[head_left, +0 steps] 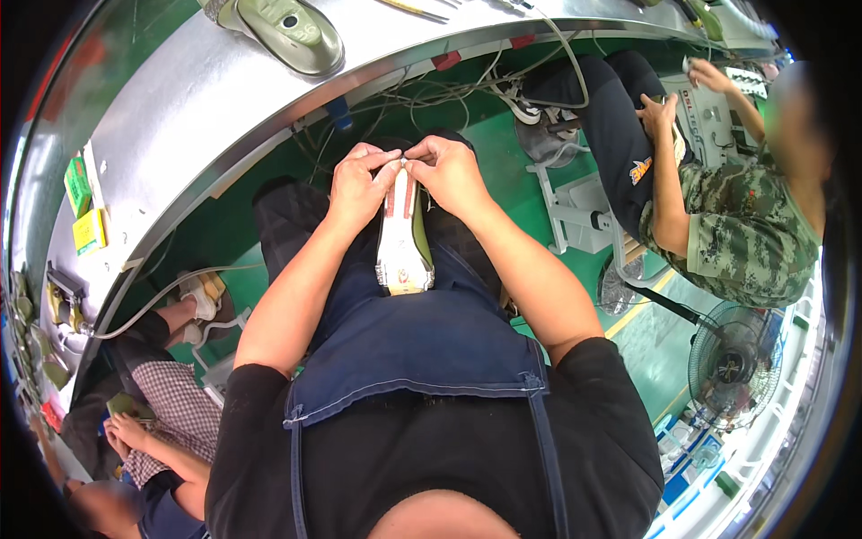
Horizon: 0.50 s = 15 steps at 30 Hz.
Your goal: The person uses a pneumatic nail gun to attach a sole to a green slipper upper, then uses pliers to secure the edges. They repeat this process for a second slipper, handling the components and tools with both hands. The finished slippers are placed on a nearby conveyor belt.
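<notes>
A shoe last (404, 244) rests lengthwise on my lap with its sole side up. It has a white face, green along its right side, and a reddish-brown strip (409, 199) toward the far end. Bunched, pale material wraps the near end. At the far end, the fingertips of my left hand (359, 187) and my right hand (447, 180) meet, thumbs and fingers pinched together. Something small and pale shows between them, too small to name. A dark blue apron (417, 346) covers my lap beneath the last.
A metal workbench (193, 117) curves ahead and left, holding a green shoe last (289, 31) and yellow and green boxes (89, 232). Cables (449, 90) hang below it. Co-workers sit at right (727, 225) and lower left (171, 449). A fan (732, 364) stands behind right.
</notes>
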### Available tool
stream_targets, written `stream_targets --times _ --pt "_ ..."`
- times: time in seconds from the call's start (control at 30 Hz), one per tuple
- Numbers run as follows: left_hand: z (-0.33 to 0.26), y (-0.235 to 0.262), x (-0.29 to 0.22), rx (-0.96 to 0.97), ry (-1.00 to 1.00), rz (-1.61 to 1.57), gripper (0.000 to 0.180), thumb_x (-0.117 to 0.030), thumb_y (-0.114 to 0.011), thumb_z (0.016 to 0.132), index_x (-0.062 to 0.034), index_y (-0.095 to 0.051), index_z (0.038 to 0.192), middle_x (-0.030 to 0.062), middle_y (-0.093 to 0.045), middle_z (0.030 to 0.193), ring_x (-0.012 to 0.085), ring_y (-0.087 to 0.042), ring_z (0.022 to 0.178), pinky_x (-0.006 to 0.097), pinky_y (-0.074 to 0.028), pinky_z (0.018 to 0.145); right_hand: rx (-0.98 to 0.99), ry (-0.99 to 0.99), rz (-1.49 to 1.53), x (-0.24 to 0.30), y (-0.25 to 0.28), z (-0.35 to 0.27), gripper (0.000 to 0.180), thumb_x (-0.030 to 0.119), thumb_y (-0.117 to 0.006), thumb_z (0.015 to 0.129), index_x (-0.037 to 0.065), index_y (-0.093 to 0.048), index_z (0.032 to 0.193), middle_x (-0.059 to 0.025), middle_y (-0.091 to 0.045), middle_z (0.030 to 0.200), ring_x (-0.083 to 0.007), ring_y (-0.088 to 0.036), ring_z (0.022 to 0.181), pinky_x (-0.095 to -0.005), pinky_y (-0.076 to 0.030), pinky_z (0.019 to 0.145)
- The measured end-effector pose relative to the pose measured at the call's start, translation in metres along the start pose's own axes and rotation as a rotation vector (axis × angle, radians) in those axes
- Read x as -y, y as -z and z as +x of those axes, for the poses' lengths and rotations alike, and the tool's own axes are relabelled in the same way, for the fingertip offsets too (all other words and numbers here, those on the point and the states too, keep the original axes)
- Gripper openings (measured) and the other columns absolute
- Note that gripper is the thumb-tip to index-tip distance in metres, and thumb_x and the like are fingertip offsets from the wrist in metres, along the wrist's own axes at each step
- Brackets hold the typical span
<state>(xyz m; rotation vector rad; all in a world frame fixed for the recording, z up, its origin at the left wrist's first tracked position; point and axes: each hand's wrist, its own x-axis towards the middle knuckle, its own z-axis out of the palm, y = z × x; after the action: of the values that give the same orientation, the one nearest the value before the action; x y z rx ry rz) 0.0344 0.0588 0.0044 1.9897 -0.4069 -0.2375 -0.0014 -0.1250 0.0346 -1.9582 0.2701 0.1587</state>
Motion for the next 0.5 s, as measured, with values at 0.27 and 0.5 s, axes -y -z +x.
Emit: stream_targets --times 0.27,0.5 --pt "-0.041 -0.016 0.001 0.017 0.156 -0.086 0.058 -0.027 -0.073 0.093 0.0031 -0.058 0.140 0.0173 -0.066 0.128 0.0254 -0.067 0.116 0.035 -0.051 0.099 0.115 -0.106 -0.107 -0.025 -0.004 -0.030 0.042 0.033 -0.068 0.097 -0.009 -0.069 0.103 -0.0208 -0.073 0.089 -0.0296 -0.072 0.084 -0.0394 -0.055 0.077" --pt "-0.086 -0.014 -0.004 0.325 0.603 -0.945 0.070 -0.024 -0.083 0.086 0.0056 -0.049 0.139 0.0148 -0.067 0.122 0.0216 -0.070 0.107 0.035 -0.056 0.095 0.374 -0.332 0.189 -0.032 -0.006 -0.053 0.043 0.033 -0.071 0.099 -0.003 -0.070 0.122 -0.0145 -0.074 0.113 -0.0240 -0.073 0.100 -0.0404 -0.061 0.085"
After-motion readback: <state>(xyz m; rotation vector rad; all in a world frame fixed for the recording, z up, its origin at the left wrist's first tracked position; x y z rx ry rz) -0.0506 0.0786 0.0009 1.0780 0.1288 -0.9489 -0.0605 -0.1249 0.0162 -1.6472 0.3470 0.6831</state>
